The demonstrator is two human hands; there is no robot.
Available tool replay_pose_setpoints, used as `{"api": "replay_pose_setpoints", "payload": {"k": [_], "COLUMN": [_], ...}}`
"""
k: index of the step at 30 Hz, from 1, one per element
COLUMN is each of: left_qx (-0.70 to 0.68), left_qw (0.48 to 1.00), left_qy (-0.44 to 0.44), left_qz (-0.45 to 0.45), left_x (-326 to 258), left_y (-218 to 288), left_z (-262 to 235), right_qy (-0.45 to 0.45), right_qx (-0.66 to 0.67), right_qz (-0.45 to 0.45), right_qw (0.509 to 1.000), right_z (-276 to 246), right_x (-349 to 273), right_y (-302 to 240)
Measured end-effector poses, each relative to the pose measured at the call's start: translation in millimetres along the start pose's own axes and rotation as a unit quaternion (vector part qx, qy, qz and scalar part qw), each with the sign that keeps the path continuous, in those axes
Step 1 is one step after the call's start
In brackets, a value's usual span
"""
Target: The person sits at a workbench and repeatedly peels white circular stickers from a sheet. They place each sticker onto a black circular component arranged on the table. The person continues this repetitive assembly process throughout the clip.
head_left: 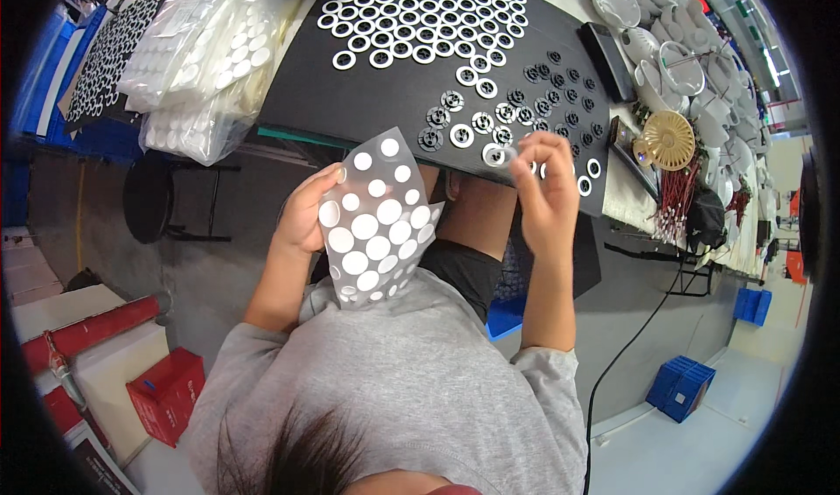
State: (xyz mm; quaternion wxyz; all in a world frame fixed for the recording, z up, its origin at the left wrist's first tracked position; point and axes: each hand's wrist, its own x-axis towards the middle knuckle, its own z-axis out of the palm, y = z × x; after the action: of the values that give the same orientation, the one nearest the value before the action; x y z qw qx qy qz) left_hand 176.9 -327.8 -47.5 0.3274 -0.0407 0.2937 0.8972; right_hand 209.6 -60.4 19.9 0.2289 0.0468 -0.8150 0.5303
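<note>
In my left hand (304,208) is a translucent sheet of round white stickers (377,247), gripped by its left edge and tilted over my lap. The dots differ in size, with bare gaps among them. My right hand (548,189) hovers at the table's near edge with thumb and forefinger pinched. A thin pale piece shows at the fingertips, too blurred to name. Just left of them is a white ring-topped disc (494,154). Around it on the black tabletop (367,101) lie bare black discs (542,108) and other white-ringed discs (461,135).
Many white-ringed discs (426,33) fill the table's far side. Clear bags of white sticker sheets (201,66) lie at left. At right are a black case (607,62), a yellow handheld fan (668,140) and piled white parts (682,66). A black stool (149,199) stands at left.
</note>
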Motion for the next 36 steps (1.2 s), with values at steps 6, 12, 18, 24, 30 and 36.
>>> {"api": "replay_pose_setpoints", "payload": {"k": [6, 12, 18, 24, 30, 36], "left_qx": [-0.011, -0.008, 0.004, -0.011, -0.010, -0.005], "left_qw": [1.000, 1.000, 1.000, 1.000, 1.000, 1.000], "left_qy": [0.021, -0.002, 0.009, 0.012, 0.013, 0.025], "left_qz": [-0.007, -0.014, -0.013, -0.012, -0.017, -0.015], "left_x": [-1, 0, 0, 2, 3, 3], "left_y": [-2, -4, -4, -6, -6, -9], "left_z": [-2, 2, -4, -5, -1, -8], "right_qy": [-0.025, -0.044, -0.049, -0.007, -0.024, -0.031], "right_qx": [-0.154, -0.243, -0.294, -0.362, -0.337, -0.359], "right_qz": [0.053, 0.049, 0.061, 0.028, -0.034, -0.048], "right_qw": [0.986, 0.968, 0.953, 0.932, 0.941, 0.932], "right_z": [-14, -10, -8, -5, 1, 5], "right_x": [26, 29, 31, 30, 25, 20], "right_y": [31, 50, 50, 44, 33, 40]}}
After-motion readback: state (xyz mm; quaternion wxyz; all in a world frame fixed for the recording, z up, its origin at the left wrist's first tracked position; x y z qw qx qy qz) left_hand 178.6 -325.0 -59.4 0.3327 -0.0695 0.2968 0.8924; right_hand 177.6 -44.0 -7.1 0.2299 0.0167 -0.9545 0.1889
